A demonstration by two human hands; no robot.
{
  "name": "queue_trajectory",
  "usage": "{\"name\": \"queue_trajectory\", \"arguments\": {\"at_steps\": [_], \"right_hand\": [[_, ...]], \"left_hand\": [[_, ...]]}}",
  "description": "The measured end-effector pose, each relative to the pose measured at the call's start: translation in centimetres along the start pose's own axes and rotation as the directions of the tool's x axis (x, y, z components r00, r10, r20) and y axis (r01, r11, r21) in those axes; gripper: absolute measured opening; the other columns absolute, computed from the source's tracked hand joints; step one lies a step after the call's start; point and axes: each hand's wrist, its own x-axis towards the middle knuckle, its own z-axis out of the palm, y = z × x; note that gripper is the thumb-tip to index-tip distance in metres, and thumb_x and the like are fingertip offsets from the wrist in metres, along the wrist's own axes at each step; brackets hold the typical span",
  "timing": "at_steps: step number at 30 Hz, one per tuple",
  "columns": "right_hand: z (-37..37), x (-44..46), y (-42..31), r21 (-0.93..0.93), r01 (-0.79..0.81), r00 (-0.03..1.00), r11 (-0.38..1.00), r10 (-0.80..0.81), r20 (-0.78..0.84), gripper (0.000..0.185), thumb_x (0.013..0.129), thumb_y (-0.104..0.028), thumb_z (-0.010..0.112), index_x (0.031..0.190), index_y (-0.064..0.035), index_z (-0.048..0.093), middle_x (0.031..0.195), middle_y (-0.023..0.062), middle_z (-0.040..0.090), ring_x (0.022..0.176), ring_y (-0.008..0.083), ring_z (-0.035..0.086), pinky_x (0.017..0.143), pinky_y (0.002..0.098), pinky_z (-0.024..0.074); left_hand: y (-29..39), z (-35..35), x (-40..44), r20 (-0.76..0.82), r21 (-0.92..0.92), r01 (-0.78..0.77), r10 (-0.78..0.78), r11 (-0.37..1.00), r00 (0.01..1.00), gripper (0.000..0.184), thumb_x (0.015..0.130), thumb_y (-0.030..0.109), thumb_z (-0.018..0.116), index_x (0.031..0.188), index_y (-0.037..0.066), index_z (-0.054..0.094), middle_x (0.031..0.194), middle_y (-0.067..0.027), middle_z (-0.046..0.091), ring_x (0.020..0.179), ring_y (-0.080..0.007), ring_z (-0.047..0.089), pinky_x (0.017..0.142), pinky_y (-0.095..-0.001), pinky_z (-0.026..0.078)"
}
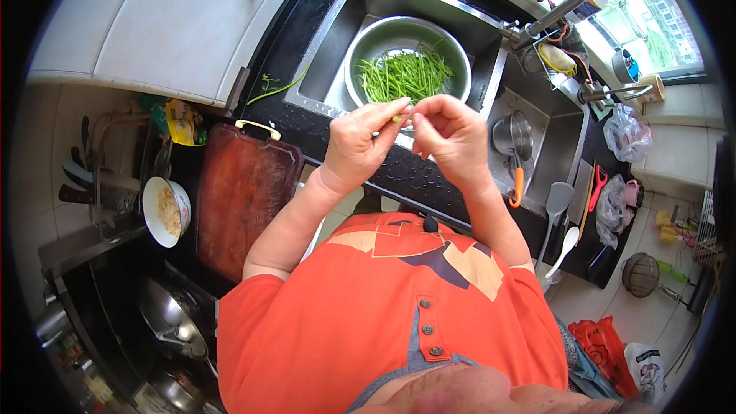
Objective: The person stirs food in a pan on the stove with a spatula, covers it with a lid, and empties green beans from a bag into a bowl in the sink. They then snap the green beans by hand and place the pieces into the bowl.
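Both of my hands meet over the front edge of the sink, just below a steel bowl [462, 69]. My left hand [360, 138] pinches a small piece of green stem [397, 118] between thumb and fingers. Beside it, almost touching, my right hand [454, 134] has its fingertips closed at the same piece; whatever lies between them is too small to make out. Cut or snapped green stems [406, 75] fill the lower part of the bowl, which sits in the left basin [330, 69]. One longer stem [280, 90] lies on the black counter left of the basin.
A steel ladle pot with orange handle [512, 136] rests in the right basin [552, 134] under the faucet [571, 4]. Left are a wooden board [245, 199], a white bowl [166, 211] and knives. Spatula [559, 199] and spoon [566, 249] lie right.
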Motion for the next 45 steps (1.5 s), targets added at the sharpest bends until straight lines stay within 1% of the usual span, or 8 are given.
{"name": "queue_trajectory", "arguments": {"at_steps": [5, 10, 14, 17, 22, 31, 37, 45], "right_hand": [[-5.3, 0.8, 0.8, 0.033, 0.054, 0.982, 0.998, -0.047, -0.184, 0.005, 0.086, -0.001, 0.060, 0.090, 0.0000, 0.063, 0.068, 0.0021, 0.060, 0.053, 0.0075, 0.058, 0.046, 0.0196, 0.0450], [-12.6, -0.1, 2.2, 0.068, 0.113, 0.908, 0.991, -0.075, -0.411, 0.007, 0.089, -0.006, 0.059, 0.091, 0.0003, 0.062, 0.076, 0.0044, 0.061, 0.059, 0.0088, 0.057, 0.050, 0.0211, 0.0455], [-11.7, 0.0, 1.9, 0.238, 0.110, 0.960, 0.965, -0.041, -0.278, 0.008, 0.088, -0.006, 0.059, 0.090, 0.0011, 0.062, 0.087, 0.0113, 0.064, 0.070, 0.0118, 0.062, 0.057, 0.0219, 0.0489], [-9.0, 1.1, 2.2, 0.369, -0.003, 1.000, 0.930, 0.005, -0.004, 0.008, 0.086, -0.007, 0.060, 0.085, 0.0012, 0.060, 0.100, 0.0207, 0.064, 0.079, 0.0190, 0.065, 0.066, 0.0271, 0.0539], [-4.7, 2.4, 1.3, 0.451, -0.151, 0.978, 0.880, 0.066, 0.199, 0.009, 0.085, -0.006, 0.061, 0.089, 0.0007, 0.056, 0.095, 0.0197, 0.064, 0.076, 0.0203, 0.066, 0.062, 0.0283, 0.0548], [-0.3, 1.6, 0.3, 0.229, -0.065, 0.976, 0.971, 0.014, 0.218, 0.012, 0.087, -0.001, 0.061, 0.097, 0.0057, 0.064, 0.080, 0.0104, 0.067, 0.069, 0.0131, 0.065, 0.060, 0.0238, 0.0546], [0.3, 1.2, 0.1, 0.071, -0.033, 0.984, 0.997, 0.019, 0.179, 0.012, 0.087, -0.001, 0.061, 0.096, 0.0052, 0.064, 0.079, 0.0095, 0.067, 0.066, 0.0121, 0.066, 0.058, 0.0221, 0.0544], [0.3, 1.2, 0.2, 0.064, -0.054, 0.990, 0.997, 0.045, 0.130, 0.009, 0.086, -0.001, 0.059, 0.092, 0.0059, 0.061, 0.076, 0.0083, 0.066, 0.063, 0.0117, 0.065, 0.055, 0.0230, 0.0542]], "left_hand": [[0.1, -3.0, -0.1, -0.032, -0.550, 0.313, -0.394, 0.774, 0.918, 0.023, 0.093, 0.002, 0.052, 0.114, -0.001, 0.061, 0.102, -0.0166, 0.066, 0.084, -0.0207, 0.069, 0.070, -0.0255, 0.057], [-3.5, -8.7, -0.3, -0.306, -0.754, 0.151, -0.546, 0.639, 0.780, 0.024, 0.096, 0.009, 0.050, 0.117, 0.001, 0.059, 0.109, -0.0167, 0.064, 0.087, -0.0194, 0.068, 0.068, -0.0256, 0.058], [-3.5, -7.0, -0.1, -0.221, -0.617, 0.320, -0.549, 0.719, 0.806, 0.025, 0.095, 0.008, 0.052, 0.117, 0.001, 0.060, 0.096, -0.0079, 0.063, 0.086, -0.0167, 0.067, 0.070, -0.0239, 0.056], [-2.2, -4.3, 0.3, -0.073, -0.599, 0.376, -0.516, 0.707, 0.854, 0.026, 0.093, 0.007, 0.054, 0.118, -0.001, 0.058, 0.096, -0.0113, 0.066, 0.081, -0.0187, 0.068, 0.067, -0.0225, 0.055], [-0.8, -1.9, 0.3, 0.071, -0.580, 0.448, -0.506, 0.681, 0.860, 0.022, 0.091, 0.005, 0.057, 0.111, -0.004, 0.062, 0.093, -0.0148, 0.068, 0.079, -0.0193, 0.069, 0.063, -0.0230, 0.056], [-0.5, -0.8, -0.1, -0.015, -0.288, 0.337, -0.356, 0.897, 0.935, 0.013, 0.084, 0.002, 0.065, 0.096, 0.002, 0.070, 0.083, -0.0095, 0.069, 0.072, -0.0137, 0.068, 0.061, -0.0228, 0.054], [-1.1, -0.5, 0.0, -0.120, 0.247, -0.064, 0.097, 0.967, 0.988, 0.023, 0.076, -0.005, 0.066, 0.097, 0.004, 0.069, 0.082, -0.0110, 0.067, 0.073, -0.0226, 0.066, 0.063, -0.0291, 0.052], [-0.9, 0.0, 0.2, -0.094, 0.191, -0.031, 0.050, 0.981, 0.994, 0.020, 0.075, -0.004, 0.068, 0.094, 0.002, 0.069, 0.083, -0.0118, 0.067, 0.072, -0.0220, 0.067, 0.064, -0.0287, 0.053]]}}
